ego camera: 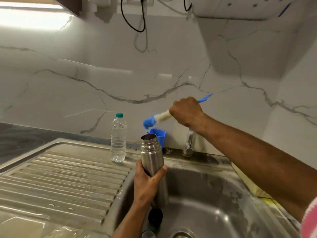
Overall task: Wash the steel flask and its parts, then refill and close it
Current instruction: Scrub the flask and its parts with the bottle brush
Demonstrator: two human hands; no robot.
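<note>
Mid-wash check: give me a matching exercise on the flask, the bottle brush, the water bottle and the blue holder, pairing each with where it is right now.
Things:
1. steel flask
2. bottle brush
3. water bottle
4. blue holder

Places:
A. standing on the sink's back ledge, capped
B. gripped by the left hand, open mouth up, over the basin
C. against the wall behind the flask
D. gripped by the right hand, raised above the flask's mouth

Pairs: 1-B, 2-D, 3-A, 4-C
</note>
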